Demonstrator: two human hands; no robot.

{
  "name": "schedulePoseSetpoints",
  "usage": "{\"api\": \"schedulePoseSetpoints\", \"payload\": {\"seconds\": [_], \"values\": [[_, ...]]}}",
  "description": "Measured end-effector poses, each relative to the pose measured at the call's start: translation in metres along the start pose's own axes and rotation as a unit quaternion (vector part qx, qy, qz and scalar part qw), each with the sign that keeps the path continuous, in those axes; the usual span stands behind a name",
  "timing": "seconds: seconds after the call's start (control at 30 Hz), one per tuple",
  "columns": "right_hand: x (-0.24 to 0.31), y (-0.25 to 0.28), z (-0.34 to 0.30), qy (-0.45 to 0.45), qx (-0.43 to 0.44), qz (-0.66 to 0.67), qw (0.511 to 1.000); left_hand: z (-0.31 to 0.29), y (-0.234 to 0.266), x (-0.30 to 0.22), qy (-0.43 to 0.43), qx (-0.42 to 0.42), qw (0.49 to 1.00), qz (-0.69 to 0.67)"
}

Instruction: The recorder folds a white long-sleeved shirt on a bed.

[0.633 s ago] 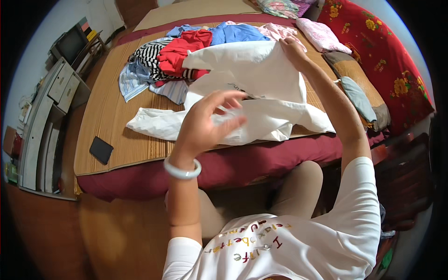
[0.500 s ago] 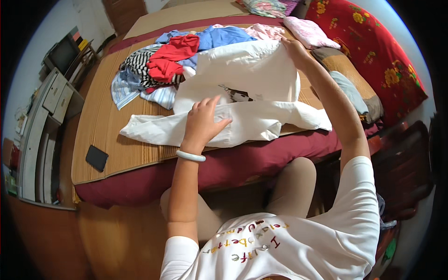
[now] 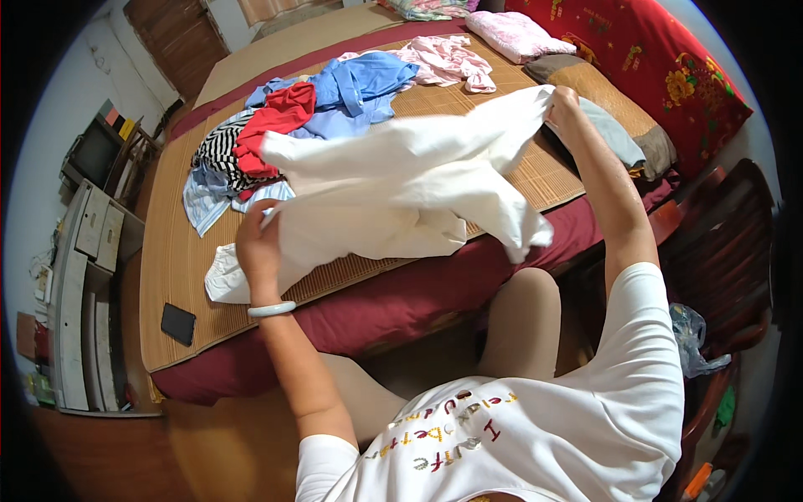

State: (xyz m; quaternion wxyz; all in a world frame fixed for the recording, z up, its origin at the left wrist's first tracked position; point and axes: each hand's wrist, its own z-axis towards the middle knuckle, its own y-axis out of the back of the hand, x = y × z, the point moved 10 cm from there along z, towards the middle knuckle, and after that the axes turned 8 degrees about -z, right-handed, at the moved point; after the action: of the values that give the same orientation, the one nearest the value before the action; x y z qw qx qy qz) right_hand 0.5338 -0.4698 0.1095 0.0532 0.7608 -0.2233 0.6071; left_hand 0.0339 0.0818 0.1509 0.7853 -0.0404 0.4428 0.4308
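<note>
A white long-sleeved top [image 3: 393,188] spreads between my two hands above the near side of the bed, partly lifted and blurred by motion. My right hand [image 3: 565,110] is closed on one corner of it, raised at the right. At the left, my left hand [image 3: 259,243] grips the cloth's edge, its fingertips partly hidden by the fabric. One sleeve [image 3: 226,276] trails onto the mat beyond my left wrist. Toward the right, another loose part of the top hangs over the bed's near edge.
A bamboo mat [image 3: 171,259] covers the bed. Behind the top lie a red garment [image 3: 276,125], a striped one [image 3: 219,155], blue clothes [image 3: 360,84] and pink cloth [image 3: 447,63]. A black phone-like object [image 3: 177,324] rests near the left corner. Pillows [image 3: 519,37] line the right; a wooden chair [image 3: 719,251] stands there.
My left hand has moved left and taken hold of the cloth. My right hand has shifted right and lower with its corner. The top is stretched sideways, its print out of sight.
</note>
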Motion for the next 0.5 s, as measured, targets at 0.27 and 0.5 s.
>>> {"api": "schedulePoseSetpoints", "payload": {"seconds": [0.27,0.5], "values": [[-0.035,-0.01,-0.034,-0.018,0.021,-0.041,0.999,-0.006,0.062,0.061,0.095,-0.219,0.908,-0.344],[-0.04,-0.031,-0.071,0.033,0.06,-0.089,0.994,-0.018,0.073,0.067,0.151,-0.326,0.852,-0.381]]}}
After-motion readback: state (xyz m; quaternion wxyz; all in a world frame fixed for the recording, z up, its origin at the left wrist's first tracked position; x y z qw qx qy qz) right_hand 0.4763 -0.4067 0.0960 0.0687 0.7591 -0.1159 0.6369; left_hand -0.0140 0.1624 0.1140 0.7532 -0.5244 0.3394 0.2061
